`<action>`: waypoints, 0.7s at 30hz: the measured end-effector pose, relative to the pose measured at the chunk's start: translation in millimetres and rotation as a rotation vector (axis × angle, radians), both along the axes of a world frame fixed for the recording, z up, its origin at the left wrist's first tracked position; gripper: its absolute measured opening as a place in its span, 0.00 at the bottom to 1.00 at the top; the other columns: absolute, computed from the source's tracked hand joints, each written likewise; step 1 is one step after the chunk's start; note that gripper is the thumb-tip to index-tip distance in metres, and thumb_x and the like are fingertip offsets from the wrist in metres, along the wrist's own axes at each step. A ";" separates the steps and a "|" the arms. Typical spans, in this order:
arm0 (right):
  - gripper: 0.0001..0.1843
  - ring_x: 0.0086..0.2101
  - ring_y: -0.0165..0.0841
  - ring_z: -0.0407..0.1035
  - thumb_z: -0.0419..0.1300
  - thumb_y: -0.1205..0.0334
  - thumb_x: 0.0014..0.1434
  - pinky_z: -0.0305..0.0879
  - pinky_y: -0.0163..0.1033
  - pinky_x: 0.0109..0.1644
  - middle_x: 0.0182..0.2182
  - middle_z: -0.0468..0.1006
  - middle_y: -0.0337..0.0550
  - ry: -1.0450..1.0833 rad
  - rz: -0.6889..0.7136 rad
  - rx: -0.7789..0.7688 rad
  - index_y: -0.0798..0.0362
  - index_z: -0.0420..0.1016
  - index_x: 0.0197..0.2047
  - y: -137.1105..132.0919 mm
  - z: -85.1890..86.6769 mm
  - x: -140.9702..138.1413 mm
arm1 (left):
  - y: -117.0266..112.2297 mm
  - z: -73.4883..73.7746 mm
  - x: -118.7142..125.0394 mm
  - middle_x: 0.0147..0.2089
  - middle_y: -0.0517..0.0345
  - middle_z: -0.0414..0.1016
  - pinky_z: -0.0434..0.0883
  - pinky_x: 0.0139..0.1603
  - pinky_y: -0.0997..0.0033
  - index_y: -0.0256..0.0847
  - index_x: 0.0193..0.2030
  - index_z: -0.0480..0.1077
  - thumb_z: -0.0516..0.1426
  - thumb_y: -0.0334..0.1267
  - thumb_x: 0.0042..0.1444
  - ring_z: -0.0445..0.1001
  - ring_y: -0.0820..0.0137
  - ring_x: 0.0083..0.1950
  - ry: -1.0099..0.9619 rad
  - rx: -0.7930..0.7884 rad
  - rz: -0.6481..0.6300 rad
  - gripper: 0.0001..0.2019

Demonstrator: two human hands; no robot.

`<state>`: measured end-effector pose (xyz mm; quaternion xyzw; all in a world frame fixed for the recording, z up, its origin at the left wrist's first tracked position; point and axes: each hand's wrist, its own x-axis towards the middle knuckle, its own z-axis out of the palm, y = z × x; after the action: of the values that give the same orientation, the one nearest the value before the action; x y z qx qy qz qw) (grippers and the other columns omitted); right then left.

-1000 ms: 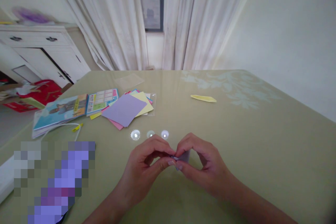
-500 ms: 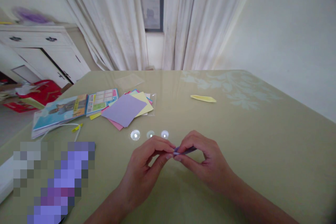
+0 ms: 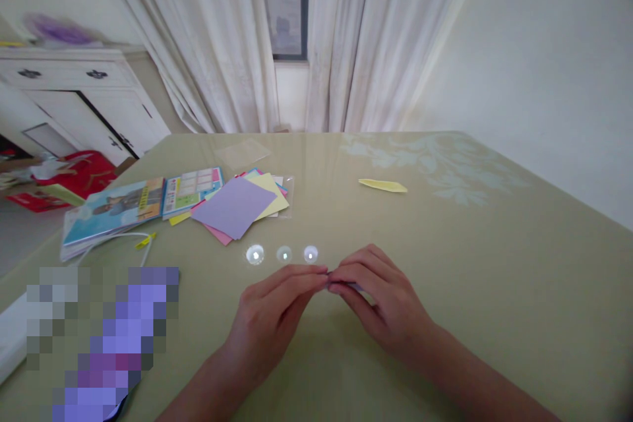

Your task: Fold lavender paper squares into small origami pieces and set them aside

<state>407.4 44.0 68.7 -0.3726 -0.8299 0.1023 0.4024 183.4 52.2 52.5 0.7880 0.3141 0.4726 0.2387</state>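
A small folded purple paper piece (image 3: 355, 286) is held low over the pale olive, glossy counter (image 3: 469, 264), the hands drawn close together, probably because so little of it can be grasped at once. The bare right hand (image 3: 386, 303) has a narrow grip, thumb beneath and fingers above, with the paper between, perhaps to press it flat. The bare left hand (image 3: 277, 310) brings its fingertips to the paper from nine o'clock, seemingly to steady that end; its thumb is hidden, so I cannot tell whether that grip closes on it.

Relative to the right grip, the paper sits at the fingertips, a thin sliver showing toward four o'clock inside the hand's hollow; the fingers cover the rest.

At one o'clock from the hands lies a narrow folded yellow paper strip (image 3: 383, 185). At ten o'clock, a fanned stack of coloured paper sheets (image 3: 235, 208), lavender uppermost, seems set where neither forearm crosses it
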 end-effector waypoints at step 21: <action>0.07 0.42 0.34 0.79 0.63 0.68 0.73 0.75 0.36 0.47 0.44 0.83 0.45 0.039 0.034 -0.158 0.50 0.83 0.46 21.5 3.6 27.6 | 24.7 5.7 -25.8 0.45 0.60 0.86 0.78 0.50 0.78 0.44 0.46 0.81 0.65 0.27 0.66 0.85 0.73 0.46 0.054 0.094 0.064 0.08</action>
<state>435.1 65.5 72.3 -0.3867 -0.8175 0.1815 0.3863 157.6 76.9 58.1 0.8003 0.3230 0.4730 0.1775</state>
